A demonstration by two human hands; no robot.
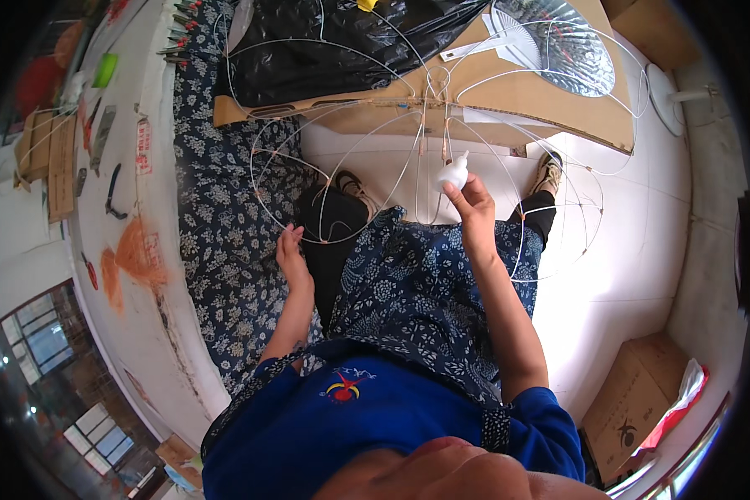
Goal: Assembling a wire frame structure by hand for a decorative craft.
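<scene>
A large frame of thin white wire (422,152), bent into looping wing-like shapes with copper-coloured bindings at the joints, spreads in front of me over my legs. My left hand (293,257) is at the lower edge of its left loop, fingertips closed together on the wire. Raised near the frame's middle, my right hand (473,204) grips a small white squeeze bottle (453,172) between thumb and fingers. The bottle's narrow nozzle points up, close to the central wires. Whether the nozzle touches a wire, I cannot tell.
Beyond the frame, a cardboard sheet (508,90) carries a black plastic bag (308,62) and a fan (575,54). On the left, a stained white table (129,200) holds pliers (115,196) beside dark floral cloth (217,242). A cardboard box (633,400) stands at lower right.
</scene>
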